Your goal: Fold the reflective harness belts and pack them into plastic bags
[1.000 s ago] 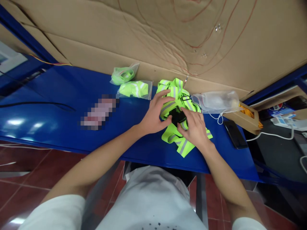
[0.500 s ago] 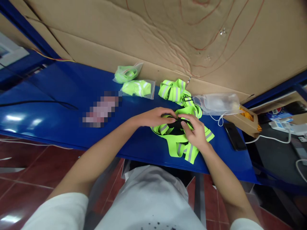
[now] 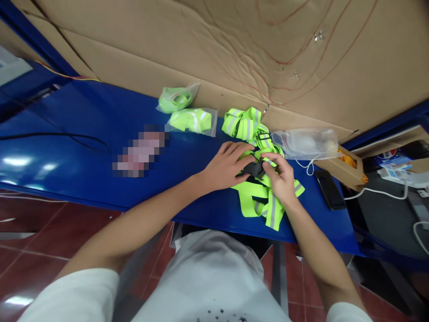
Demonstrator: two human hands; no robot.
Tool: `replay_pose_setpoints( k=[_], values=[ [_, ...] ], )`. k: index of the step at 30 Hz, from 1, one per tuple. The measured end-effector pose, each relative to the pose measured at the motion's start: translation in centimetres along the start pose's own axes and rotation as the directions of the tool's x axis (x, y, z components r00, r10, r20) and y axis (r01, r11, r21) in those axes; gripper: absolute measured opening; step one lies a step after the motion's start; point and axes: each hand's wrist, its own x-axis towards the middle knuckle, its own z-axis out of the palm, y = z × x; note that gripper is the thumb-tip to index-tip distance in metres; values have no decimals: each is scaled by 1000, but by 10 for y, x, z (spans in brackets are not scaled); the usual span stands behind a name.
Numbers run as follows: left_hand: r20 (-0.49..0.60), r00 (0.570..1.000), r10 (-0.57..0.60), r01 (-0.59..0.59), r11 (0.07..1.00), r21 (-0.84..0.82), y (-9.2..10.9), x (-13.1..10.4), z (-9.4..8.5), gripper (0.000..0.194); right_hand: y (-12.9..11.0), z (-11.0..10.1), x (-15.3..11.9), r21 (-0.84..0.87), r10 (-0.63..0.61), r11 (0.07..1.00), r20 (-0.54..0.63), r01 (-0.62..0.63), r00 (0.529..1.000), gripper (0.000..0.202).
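Observation:
Neon yellow-green straps [image 3: 247, 201] with grey reflective stripes lie in a loose heap on the blue table. Above the heap is a black buckle [image 3: 255, 169], between my two hands. My left hand [image 3: 228, 165] reaches over the straps from the left, its fingers curved around the left side of the buckle. From the right, my right hand [image 3: 279, 174] pinches the buckle's other side between thumb and fingers. A folded bundle of the same straps [image 3: 241, 124] rests behind, by the cardboard.
Two clear bags of neon material [image 3: 176, 99] [image 3: 194, 120] lie at the back. Rightward are a clear plastic bag [image 3: 310, 143], a black phone [image 3: 330, 190], a cardboard box [image 3: 351, 167] and white cables. A blurred-out item [image 3: 140, 152] sits left on the table [image 3: 67, 174].
My left hand has shifted slightly right, with its fingers more spread over the straps. The black buckle now shows between my hands, and the front straps have moved a little right.

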Motion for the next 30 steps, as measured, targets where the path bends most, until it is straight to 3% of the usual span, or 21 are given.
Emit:
replay_pose_setpoints(
  k=[2,5,7,9,12,15,18,20,22,23,25,27,30],
  values=[
    [1,1000,-14,14,1000,19,-3,-1,0,37,-1,0,-1,-44,-32,998,10,32,999,22],
    [2,996,-87,87,995,40,-3,-3,0,29,-4,2,-2,-253,-195,944,95,213,976,32],
    [26,990,-136,133,986,99,-1,-4,0,26,-6,4,-3,-440,-297,821,218,365,930,51],
    [62,988,-144,131,974,185,2,-4,0,25,-8,7,-4,-585,-323,668,329,460,887,64],
    [99,986,-132,103,962,252,4,-4,-1,23,-11,8,-4,-696,-287,519,406,497,868,60],
    [58,979,-195,178,961,211,0,-1,-8,19,-14,-6,-1,-744,-256,503,360,441,897,57],
    [-129,949,-288,288,957,-18,-18,3,-27,20,-14,-40,5,-724,-260,636,123,266,958,61],
    [-310,876,-370,304,922,-239,-39,7,-46,23,-11,-73,8,-566,-252,812,-116,144,961,64],
    [-452,741,-497,319,852,-415,-63,11,-70,34,-4,-107,11,-288,-172,955,-359,67,917,53],
    [-503,672,-544,310,823,-477,-77,12,-82,39,0,-123,12,-140,-104,989,-477,42,872,46],
    [-609,554,-567,257,813,-523,-103,11,-106,56,10,-151,14,53,-3,997,-671,52,741,36],
    [-660,436,-611,197,781,-593,-129,4,-126,71,20,-173,13,152,71,986,-770,74,634,26],
    [-582,393,-712,187,682,-707,-164,-19,-152,71,30,-195,4,225,133,969,-825,103,550,22]
  ],
)
